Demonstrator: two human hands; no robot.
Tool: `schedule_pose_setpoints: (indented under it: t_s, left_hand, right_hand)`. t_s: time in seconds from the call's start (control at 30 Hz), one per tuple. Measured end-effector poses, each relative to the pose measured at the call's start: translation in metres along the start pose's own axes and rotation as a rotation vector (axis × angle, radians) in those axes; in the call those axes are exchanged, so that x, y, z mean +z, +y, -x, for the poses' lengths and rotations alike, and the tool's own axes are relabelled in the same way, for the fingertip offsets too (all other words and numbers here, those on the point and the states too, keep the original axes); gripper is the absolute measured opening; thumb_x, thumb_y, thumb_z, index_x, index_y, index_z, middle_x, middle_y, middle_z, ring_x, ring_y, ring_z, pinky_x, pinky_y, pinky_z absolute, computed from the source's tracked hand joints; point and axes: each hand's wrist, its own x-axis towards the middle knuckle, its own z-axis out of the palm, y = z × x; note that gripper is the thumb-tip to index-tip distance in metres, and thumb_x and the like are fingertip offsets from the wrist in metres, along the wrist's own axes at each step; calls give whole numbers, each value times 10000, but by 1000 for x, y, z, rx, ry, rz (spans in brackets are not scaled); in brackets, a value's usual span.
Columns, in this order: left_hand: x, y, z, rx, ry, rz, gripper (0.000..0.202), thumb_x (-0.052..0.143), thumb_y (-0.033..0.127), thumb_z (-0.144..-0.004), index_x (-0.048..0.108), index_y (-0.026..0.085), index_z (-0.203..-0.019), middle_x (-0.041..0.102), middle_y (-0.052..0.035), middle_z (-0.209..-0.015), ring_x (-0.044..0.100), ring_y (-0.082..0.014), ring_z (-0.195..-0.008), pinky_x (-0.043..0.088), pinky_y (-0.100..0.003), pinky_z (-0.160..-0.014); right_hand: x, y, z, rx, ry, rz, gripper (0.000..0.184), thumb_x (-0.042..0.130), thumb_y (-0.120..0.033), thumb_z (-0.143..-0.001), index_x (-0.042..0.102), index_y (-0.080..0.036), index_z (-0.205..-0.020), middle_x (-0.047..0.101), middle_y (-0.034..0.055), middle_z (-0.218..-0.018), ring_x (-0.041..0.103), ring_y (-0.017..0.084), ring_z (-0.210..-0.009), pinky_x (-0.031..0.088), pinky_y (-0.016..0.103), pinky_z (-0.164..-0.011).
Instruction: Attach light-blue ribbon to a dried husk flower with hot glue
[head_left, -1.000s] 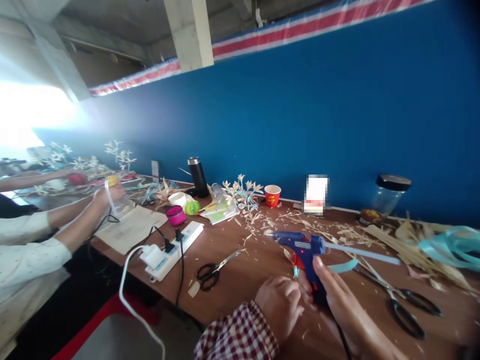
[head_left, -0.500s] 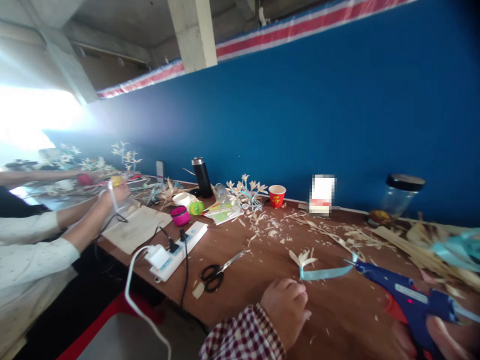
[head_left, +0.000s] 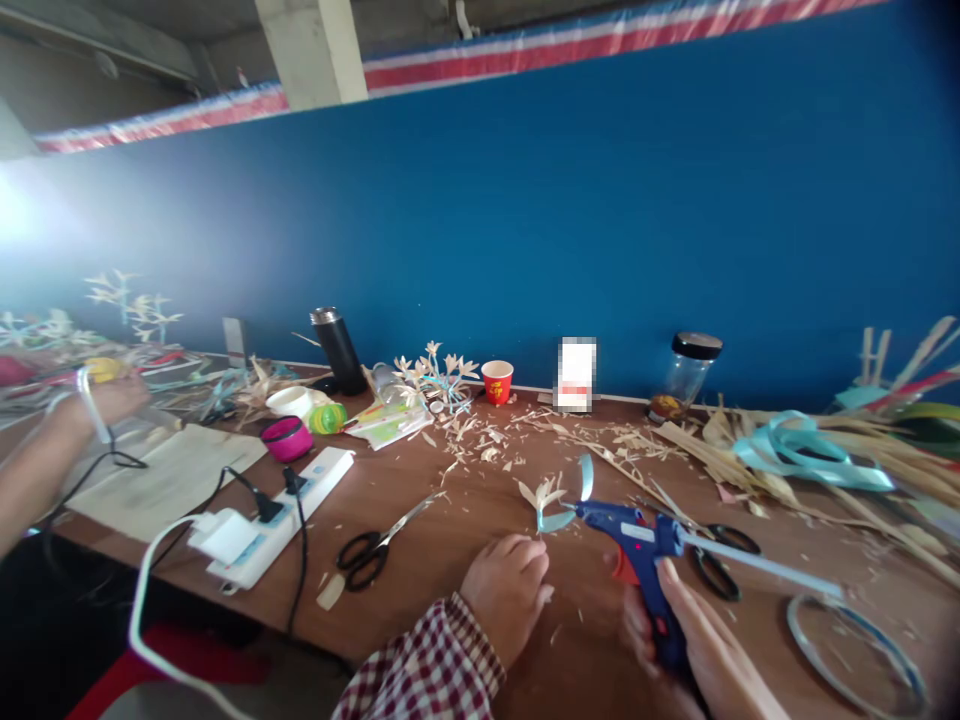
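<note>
My right hand (head_left: 694, 630) is wrapped round the handle of a blue glue gun (head_left: 637, 540), with a long pale glue stick (head_left: 757, 562) out of its back. The gun's nozzle touches a light blue ribbon (head_left: 559, 521) close to a pale dried-husk flower (head_left: 541, 497). The ribbon's free end stands up behind the nozzle. My left hand (head_left: 510, 590) rests on the table with its fingers curled closed at the flower's base. Its fingertips are partly hidden, but the flower's stem seems pinched there.
Black scissors (head_left: 367, 555) lie left of my hands, another pair (head_left: 720, 560) to the right. A power strip (head_left: 289, 520), red paper cup (head_left: 497, 382), black flask (head_left: 339, 352), jar (head_left: 686, 370) and coiled blue ribbon (head_left: 806, 450) stand about. At left, a co-worker's hand (head_left: 112, 395) holds something.
My view has turned to the right. The glue gun's nozzle has come nearer the flower along the ribbon, and the ribbon's free end now bends upward. My left hand stays by the flower.
</note>
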Motion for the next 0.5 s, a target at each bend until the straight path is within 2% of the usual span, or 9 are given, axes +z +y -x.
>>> schedule_pose_setpoints:
  t_s: [0.13,0.23,0.33,0.43,0.5]
  left_hand:
    - [-1,3,-2,-27,-10,-7,196,617,177,-785,583,200,-976,643,7,-1081,557,-192,-1028,476,-370,-891]
    - [-3,4,-2,-16,-12,-7,147,590,180,-804,577,202,-948,644,11,-1035,563,-181,-999,485,-360,-866]
    - [-2,4,-2,-18,11,0,157,600,167,-792,583,206,-943,648,10,-1025,568,-186,-994,490,-366,-855]
    - [1,2,-2,-21,40,16,217,634,143,-762,590,207,-965,649,8,-1065,567,-194,-1014,485,-374,-871]
    - [1,1,-1,-19,38,14,200,635,152,-766,596,207,-954,651,5,-1073,570,-197,-1010,487,-374,-866]
  right_hand:
    - [25,-20,17,-66,-121,76,444,543,-626,-744,583,-202,-867,473,-23,-535,402,100,-460,337,207,-420]
    - [35,-27,28,-104,-210,248,435,545,-640,-732,602,-209,-737,541,20,-556,475,139,-514,425,257,-517]
    - [39,-33,22,-136,-222,305,429,577,-630,-713,588,-206,-652,543,28,-558,482,146,-524,433,265,-528]
    - [32,-45,9,-244,-128,155,389,568,-594,-749,594,-205,-751,483,-5,-552,405,112,-478,361,228,-435]
    - [13,-46,9,-332,-170,-12,401,534,-598,-771,592,-203,-816,422,-26,-539,358,103,-463,335,221,-409]
